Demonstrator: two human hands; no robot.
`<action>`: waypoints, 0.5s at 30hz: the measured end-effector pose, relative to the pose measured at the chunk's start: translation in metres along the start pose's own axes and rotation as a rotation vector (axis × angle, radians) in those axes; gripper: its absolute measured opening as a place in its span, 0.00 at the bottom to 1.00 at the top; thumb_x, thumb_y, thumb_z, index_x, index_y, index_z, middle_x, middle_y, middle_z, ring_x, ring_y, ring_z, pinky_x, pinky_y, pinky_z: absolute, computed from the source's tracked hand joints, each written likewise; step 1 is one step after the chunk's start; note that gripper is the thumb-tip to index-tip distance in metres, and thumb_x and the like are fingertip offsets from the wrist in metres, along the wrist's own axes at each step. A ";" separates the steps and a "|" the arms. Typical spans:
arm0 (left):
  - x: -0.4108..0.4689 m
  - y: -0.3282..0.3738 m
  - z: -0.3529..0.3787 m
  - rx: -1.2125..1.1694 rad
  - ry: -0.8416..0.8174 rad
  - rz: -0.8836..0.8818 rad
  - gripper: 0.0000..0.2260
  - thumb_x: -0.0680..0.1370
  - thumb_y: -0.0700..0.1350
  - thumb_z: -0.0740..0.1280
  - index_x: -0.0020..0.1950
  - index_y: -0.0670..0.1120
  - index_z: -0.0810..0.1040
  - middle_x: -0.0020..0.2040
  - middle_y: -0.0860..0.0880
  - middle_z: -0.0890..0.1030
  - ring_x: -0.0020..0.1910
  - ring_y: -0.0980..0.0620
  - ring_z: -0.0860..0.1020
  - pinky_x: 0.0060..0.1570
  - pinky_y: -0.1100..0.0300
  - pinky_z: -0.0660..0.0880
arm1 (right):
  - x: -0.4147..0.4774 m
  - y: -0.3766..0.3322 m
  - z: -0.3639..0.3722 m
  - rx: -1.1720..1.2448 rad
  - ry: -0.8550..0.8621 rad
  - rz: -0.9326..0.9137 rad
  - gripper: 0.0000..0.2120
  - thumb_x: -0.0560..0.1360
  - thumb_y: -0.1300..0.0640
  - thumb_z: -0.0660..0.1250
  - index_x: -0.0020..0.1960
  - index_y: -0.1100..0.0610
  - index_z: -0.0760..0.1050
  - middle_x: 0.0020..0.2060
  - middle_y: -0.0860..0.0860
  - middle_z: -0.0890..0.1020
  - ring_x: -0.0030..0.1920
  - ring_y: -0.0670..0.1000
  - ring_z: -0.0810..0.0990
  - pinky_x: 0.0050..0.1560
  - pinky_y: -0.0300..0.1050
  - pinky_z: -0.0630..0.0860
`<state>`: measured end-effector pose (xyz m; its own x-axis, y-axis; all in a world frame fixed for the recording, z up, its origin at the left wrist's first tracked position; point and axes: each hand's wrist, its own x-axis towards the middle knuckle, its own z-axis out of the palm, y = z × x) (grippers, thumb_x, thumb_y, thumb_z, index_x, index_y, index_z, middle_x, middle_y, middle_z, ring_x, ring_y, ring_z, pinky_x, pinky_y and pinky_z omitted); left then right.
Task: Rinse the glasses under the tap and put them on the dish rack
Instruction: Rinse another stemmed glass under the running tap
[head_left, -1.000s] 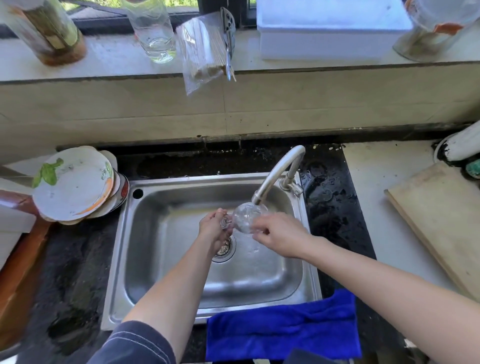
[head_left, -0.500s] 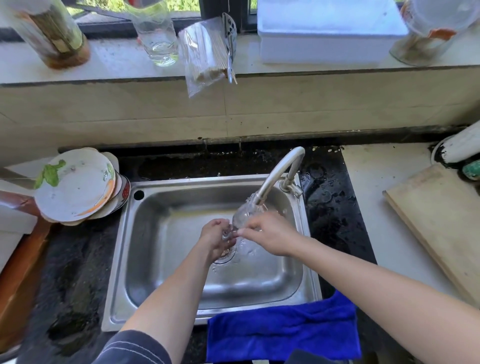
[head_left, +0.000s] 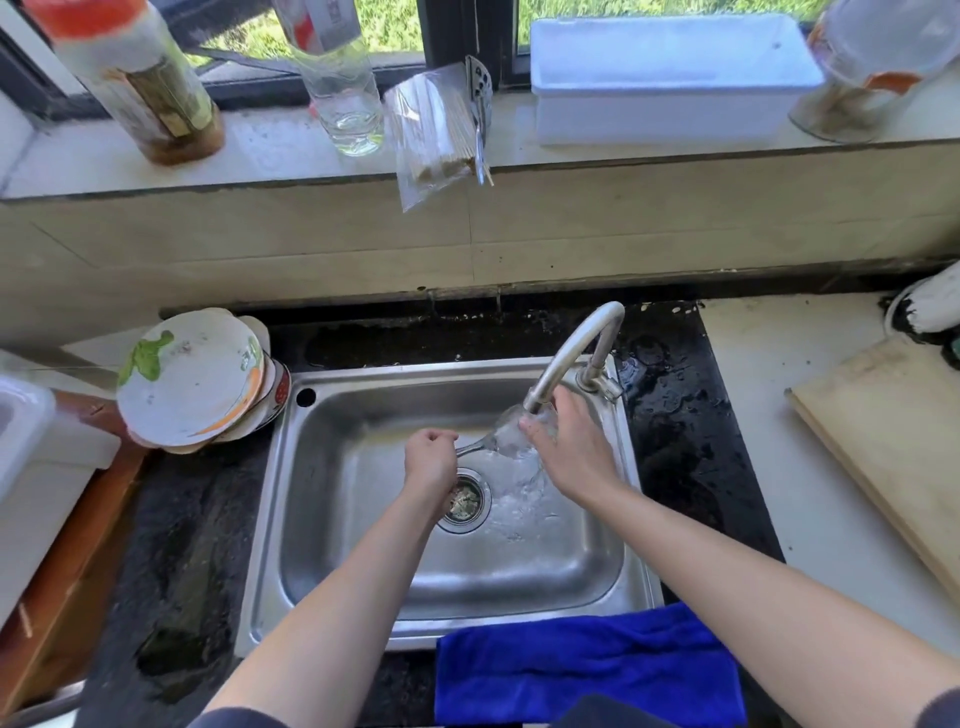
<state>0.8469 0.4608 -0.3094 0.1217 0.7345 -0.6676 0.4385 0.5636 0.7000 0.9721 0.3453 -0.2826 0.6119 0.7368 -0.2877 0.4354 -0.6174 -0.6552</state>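
Plates (head_left: 192, 379) stacked at left edge of counter (head_left: 753, 415); blue cloth (head_left: 587, 670) over front edge, wooden board (head_left: 883, 452) at right edge. On windowsill (head_left: 260, 150): white box (head_left: 670, 78), clear bottle (head_left: 345, 88), plastic bag (head_left: 436, 135) w/ sticks.

A home kitchen, plainly: a steel sink (head_left: 353, 519) sunk in a dark, wet tabletop (head_left: 675, 415), tap (head_left: 571, 348) running. Plates (head_left: 192, 379) are stacked at the left, a cutting board (head_left: 883, 452) lies at the right, a blue cloth (head_left: 587, 670) near, and a bottle (head_left: 140, 88) and a white tub (head_left: 670, 78) on the far windowsill (head_left: 260, 150).
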 end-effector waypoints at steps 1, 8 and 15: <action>-0.002 0.003 -0.002 0.022 0.045 0.015 0.10 0.78 0.38 0.57 0.41 0.47 0.75 0.37 0.46 0.72 0.36 0.47 0.69 0.42 0.50 0.75 | -0.002 -0.004 0.003 -0.052 0.023 -0.063 0.20 0.80 0.43 0.56 0.67 0.52 0.67 0.64 0.48 0.71 0.63 0.52 0.72 0.59 0.53 0.73; -0.017 0.020 -0.011 0.147 0.143 0.101 0.12 0.76 0.36 0.54 0.42 0.47 0.76 0.50 0.41 0.80 0.52 0.40 0.77 0.54 0.52 0.73 | 0.004 -0.004 0.005 -0.114 0.011 -0.071 0.18 0.81 0.42 0.48 0.53 0.50 0.73 0.55 0.49 0.77 0.62 0.54 0.72 0.56 0.52 0.72; -0.028 0.030 -0.012 0.206 0.140 0.141 0.12 0.77 0.37 0.54 0.46 0.47 0.76 0.49 0.44 0.79 0.52 0.42 0.76 0.54 0.54 0.73 | 0.007 -0.006 0.011 -0.194 0.040 -0.122 0.28 0.78 0.37 0.41 0.54 0.49 0.76 0.54 0.50 0.79 0.61 0.55 0.73 0.55 0.51 0.67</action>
<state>0.8463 0.4617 -0.2665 0.0763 0.8531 -0.5162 0.5994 0.3744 0.7074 0.9670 0.3568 -0.2882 0.5712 0.7999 -0.1842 0.6241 -0.5690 -0.5355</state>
